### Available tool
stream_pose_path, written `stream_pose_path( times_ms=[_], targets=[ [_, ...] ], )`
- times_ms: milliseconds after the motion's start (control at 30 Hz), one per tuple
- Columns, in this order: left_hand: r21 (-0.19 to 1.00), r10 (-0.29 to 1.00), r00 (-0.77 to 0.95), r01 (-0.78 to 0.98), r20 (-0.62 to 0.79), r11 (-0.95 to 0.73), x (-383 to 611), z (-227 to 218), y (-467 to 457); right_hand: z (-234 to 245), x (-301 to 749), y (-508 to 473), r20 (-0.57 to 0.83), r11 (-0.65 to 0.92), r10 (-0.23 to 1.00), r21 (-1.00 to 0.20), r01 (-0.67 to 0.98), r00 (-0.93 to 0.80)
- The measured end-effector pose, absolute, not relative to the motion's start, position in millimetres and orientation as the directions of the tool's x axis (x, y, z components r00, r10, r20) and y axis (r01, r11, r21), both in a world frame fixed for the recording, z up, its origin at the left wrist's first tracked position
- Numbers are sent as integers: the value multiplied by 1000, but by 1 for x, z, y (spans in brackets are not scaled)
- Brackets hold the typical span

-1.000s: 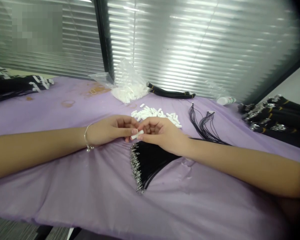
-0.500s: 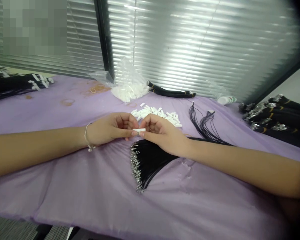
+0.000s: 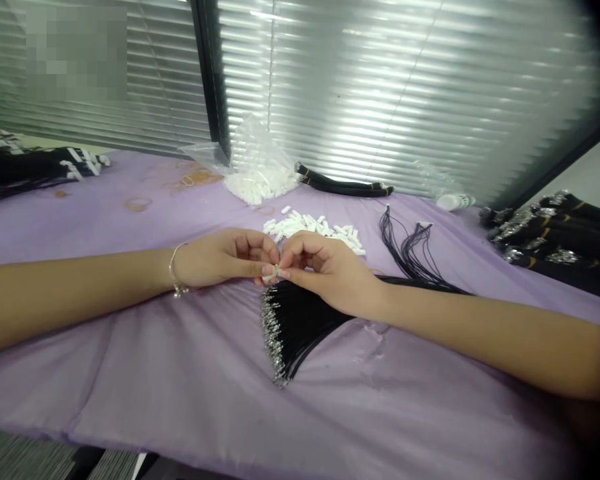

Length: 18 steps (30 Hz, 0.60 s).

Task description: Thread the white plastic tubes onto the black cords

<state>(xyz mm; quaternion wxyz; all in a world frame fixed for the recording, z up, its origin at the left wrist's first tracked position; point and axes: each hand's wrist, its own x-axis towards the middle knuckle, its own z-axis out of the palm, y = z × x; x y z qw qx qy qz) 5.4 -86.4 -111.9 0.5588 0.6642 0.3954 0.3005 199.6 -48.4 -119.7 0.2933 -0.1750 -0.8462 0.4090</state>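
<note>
My left hand point(image 3: 233, 257) pinches a small white plastic piece point(image 3: 269, 275) between thumb and fingers; most of it is covered by the fingertips. Against its right end, my right hand point(image 3: 330, 270) has its thumb and forefinger pressed together. What those right fingertips grip is too small to make out. Just below the hands lies a fanned bundle of black cords point(image 3: 305, 313) with silvery metal ends point(image 3: 273, 337) pointing left. Behind my right hand a loose heap of similar white pieces point(image 3: 305, 223) is spread on the purple cloth point(image 3: 180, 387).
A clear plastic bag of white pieces point(image 3: 260, 183) stands near the blinds, beside tied black cord bundles point(image 3: 345, 185). Cords with white pieces point(image 3: 407, 247) lie right of the heap. More bundles are stacked at the right point(image 3: 565, 233) and far left point(image 3: 40, 167). Rubber bands point(image 3: 137, 203) lie back left.
The white piece has tilted from level to slanting down and left, and less of it shows. My hands have stayed together, shifting only slightly.
</note>
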Motion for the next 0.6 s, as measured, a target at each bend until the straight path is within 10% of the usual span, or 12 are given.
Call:
stream_pose_path(
  times_ms=[367, 600],
  targets=[
    [993, 931, 363, 119, -31, -13, 7, -115, -83, -94, 218, -35, 214, 803, 501, -477, 357, -839],
    [999, 929, 367, 36, -41, 30, 8, -114, -82, -103, 206, -27, -22, 713, 433, -603, 357, -901]
  ],
)
